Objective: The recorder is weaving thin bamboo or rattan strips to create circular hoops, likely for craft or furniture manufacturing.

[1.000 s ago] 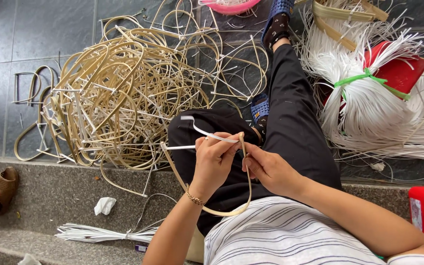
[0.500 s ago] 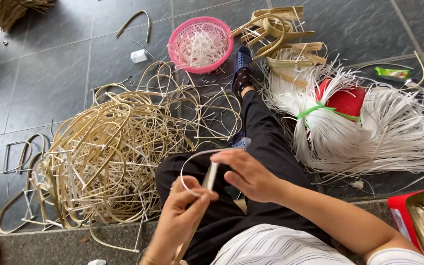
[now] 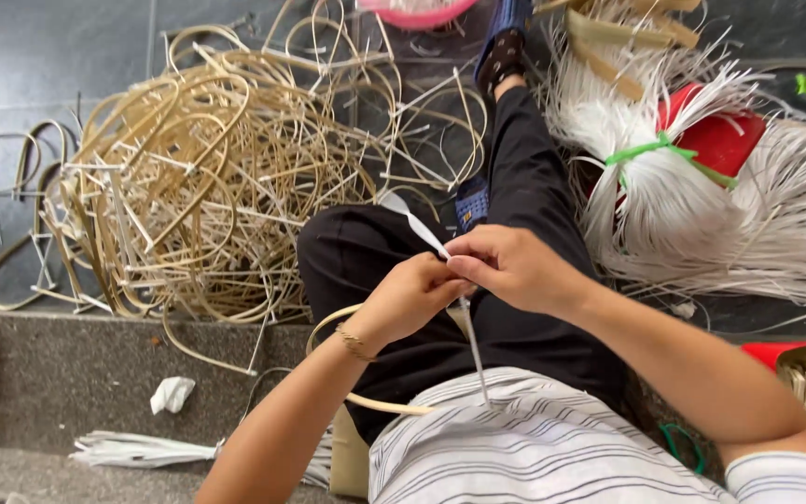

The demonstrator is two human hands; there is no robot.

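Head view: left hand (image 3: 409, 297) closed around a curved cane hoop (image 3: 366, 401) over the black-trousered lap (image 3: 375, 252), right hand (image 3: 513, 269) pinching a flat white strip (image 3: 422, 229) just beside it, fingertips of both touching. Strip running slantwise, one end rising up and left of the hands, the other hanging down toward the striped shirt (image 3: 534, 448). Hoop curving below and left of the left hand, so nearer that hand. Left of the lap, a tangled heap of cane frames (image 3: 188, 177); right of it, a white strip bundle (image 3: 664, 196) tied with green
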